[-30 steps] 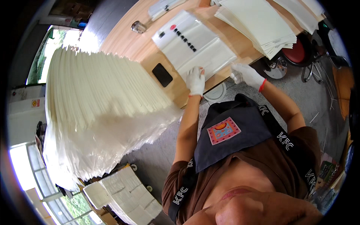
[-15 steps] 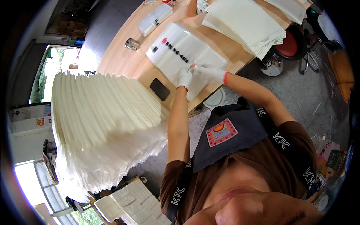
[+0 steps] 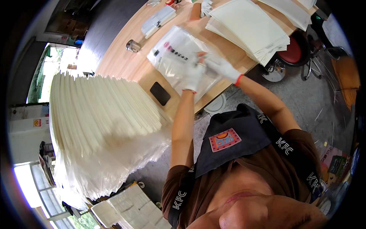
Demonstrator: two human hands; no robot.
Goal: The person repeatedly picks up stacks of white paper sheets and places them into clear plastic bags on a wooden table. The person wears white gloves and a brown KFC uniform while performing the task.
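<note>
On the table lies a clear plastic bag printed with a pink round mark and a row of dark characters, apparently on a stack of similar bags. Both my hands wear white gloves with red cuffs, some fingertips bare. My left hand rests over the near part of the bag; its fingers are smeared by motion. Close beside it, my right hand reaches in from the right, fingers drawn together at the bag film. The bag's print is blurred and part of it is covered by my hands.
A black phone lies left of the bags, with a metal cup beyond. White sheets are stacked at the right. A tall plastic-wrapped pile stands left. A red-seated stool is beside the table.
Both hands have shifted, the right one's fingertips farther up the bag. The bag's print has become blurred and more wrinkled as the film moves with my hands.
</note>
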